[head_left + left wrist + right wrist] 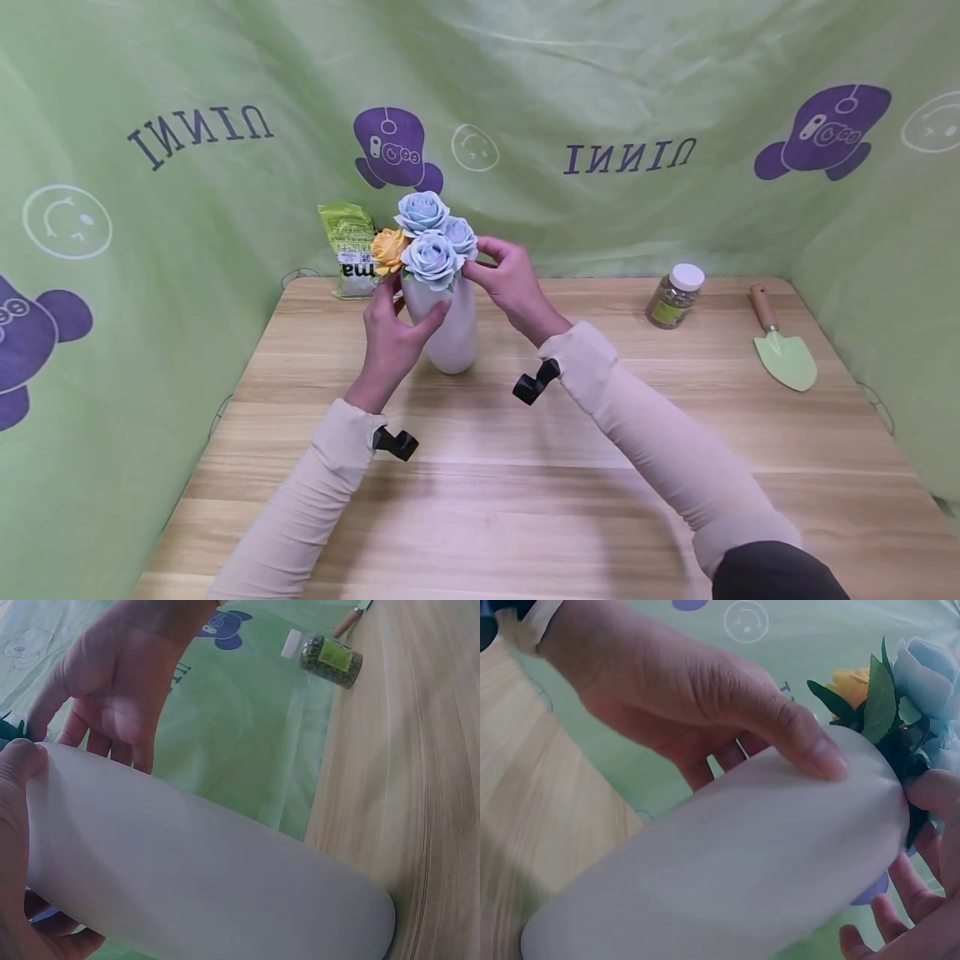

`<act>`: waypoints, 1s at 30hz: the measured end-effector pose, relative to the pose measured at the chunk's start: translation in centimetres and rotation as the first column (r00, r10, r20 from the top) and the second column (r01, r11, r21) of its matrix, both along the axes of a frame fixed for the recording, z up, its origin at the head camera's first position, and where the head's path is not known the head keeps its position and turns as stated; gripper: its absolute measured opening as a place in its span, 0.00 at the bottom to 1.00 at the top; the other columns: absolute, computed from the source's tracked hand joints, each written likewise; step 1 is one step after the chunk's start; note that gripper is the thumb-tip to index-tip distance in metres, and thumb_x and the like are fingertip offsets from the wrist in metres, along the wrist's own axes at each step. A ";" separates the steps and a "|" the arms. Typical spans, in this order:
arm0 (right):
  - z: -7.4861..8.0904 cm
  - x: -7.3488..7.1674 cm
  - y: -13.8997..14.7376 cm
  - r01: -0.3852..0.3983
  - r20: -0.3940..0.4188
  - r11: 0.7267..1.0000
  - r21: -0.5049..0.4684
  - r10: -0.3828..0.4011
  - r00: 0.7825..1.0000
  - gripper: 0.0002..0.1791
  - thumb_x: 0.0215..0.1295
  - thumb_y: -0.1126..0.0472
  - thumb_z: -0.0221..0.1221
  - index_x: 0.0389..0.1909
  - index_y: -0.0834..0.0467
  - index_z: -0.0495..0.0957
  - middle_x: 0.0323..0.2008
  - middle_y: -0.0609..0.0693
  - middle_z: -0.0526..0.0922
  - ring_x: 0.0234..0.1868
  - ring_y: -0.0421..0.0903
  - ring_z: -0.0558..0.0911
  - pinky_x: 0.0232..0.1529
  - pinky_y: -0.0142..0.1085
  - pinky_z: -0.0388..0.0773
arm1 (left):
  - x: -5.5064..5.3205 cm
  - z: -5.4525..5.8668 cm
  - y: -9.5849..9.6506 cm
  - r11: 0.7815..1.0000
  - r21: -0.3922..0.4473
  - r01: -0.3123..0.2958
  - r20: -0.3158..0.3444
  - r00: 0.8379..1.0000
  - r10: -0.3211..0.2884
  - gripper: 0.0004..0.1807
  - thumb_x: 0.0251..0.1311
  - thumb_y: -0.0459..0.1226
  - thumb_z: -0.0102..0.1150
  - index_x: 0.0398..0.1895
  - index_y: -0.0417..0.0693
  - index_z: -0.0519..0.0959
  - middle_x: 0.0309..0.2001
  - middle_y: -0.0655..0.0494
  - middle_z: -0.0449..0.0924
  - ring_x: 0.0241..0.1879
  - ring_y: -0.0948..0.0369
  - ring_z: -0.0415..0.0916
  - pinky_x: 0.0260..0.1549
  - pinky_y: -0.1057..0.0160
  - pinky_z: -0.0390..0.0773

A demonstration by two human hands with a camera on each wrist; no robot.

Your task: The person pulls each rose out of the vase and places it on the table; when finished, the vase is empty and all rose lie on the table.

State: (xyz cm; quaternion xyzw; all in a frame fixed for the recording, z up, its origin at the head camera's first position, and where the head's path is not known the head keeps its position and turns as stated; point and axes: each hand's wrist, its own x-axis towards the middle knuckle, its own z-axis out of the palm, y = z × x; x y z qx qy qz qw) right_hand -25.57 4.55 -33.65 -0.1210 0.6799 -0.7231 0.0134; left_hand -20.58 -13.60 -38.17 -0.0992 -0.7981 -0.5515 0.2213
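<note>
A person's left-hand grip [393,332] is clamped round the top of a white vase [453,333] standing on the worktop [525,517], likely to steady it against tipping, with the right-hand grip [517,287] at the edge of the blue roses [433,260] in its mouth; whether it pinches them, one cannot tell. The right wrist view reveals green leaves [881,701] by the rim, barely visible from the head.

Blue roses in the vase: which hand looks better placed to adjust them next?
Probably the right hand: its thumb and fingertips are at the edge of the blue roses, while the left hand grips the white vase near its top and could steady it.
</note>
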 end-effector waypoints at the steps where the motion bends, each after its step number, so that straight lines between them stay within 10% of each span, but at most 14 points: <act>1: 0.0 0.0 -0.1 0.002 0.007 1.000 -0.010 -0.002 1.000 0.19 0.61 0.68 0.63 0.54 0.69 0.80 0.57 0.59 0.82 0.57 0.53 0.83 0.58 0.40 0.82 | 0.0 0.0 0.0 1.000 0.001 0.001 -0.003 1.000 -0.001 0.42 0.54 0.44 0.75 0.71 0.44 0.65 0.66 0.47 0.72 0.64 0.51 0.71 0.63 0.46 0.77; 18: -0.3 0.3 -1.3 0.134 -0.115 0.990 -0.033 -0.137 0.984 0.19 0.60 0.71 0.65 0.53 0.70 0.82 0.59 0.60 0.81 0.64 0.49 0.77 0.69 0.43 0.75 | -0.1 -0.7 0.3 0.999 -0.033 -0.035 -0.072 0.997 0.032 0.41 0.55 0.45 0.74 0.70 0.44 0.67 0.64 0.46 0.73 0.63 0.51 0.73 0.61 0.45 0.78; 25: 0.0 0.7 -1.6 0.211 -0.131 0.977 -0.023 -0.212 0.968 0.18 0.56 0.70 0.65 0.49 0.67 0.84 0.42 0.54 0.83 0.39 0.43 0.76 0.40 0.29 0.78 | 0.0 -0.7 0.2 0.997 -0.065 -0.052 -0.096 0.994 0.045 0.43 0.55 0.46 0.73 0.72 0.46 0.64 0.67 0.47 0.71 0.65 0.52 0.72 0.61 0.44 0.78; 30: 0.2 0.8 -1.8 0.192 -0.106 0.979 -0.065 -0.198 0.974 0.16 0.59 0.71 0.64 0.50 0.68 0.83 0.42 0.58 0.86 0.37 0.43 0.81 0.38 0.26 0.81 | 0.0 -0.7 0.2 0.997 -0.064 -0.051 -0.096 0.994 0.045 0.43 0.56 0.47 0.72 0.72 0.47 0.64 0.66 0.47 0.71 0.64 0.52 0.72 0.60 0.43 0.78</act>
